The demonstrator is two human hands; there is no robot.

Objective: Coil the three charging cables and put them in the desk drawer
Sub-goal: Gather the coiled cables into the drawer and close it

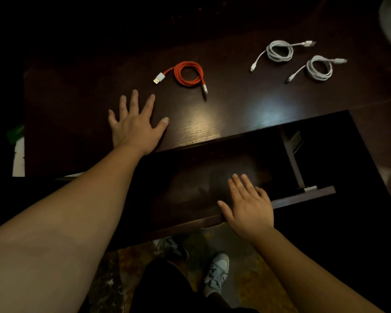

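Fingers (134, 102) of both hands spread flat, holding nothing, on dark glossy desk (212, 114) and open drawer (303, 196).

Pulled-out dark wooden drawer (212, 177) gapes open, interior bare; right hand (248, 208) lies across front rim. Left hand (134, 125) flat on dark wood counter (212, 118), near coiled orange braided cable (189, 74). Two coiled white cables (279, 50) (319, 68) well apart, far right.

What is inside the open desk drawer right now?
No cable shows in the drawer; its dim floor looks bare. All three coiled cables lie on the desk. The right hand covers part of the front edge.
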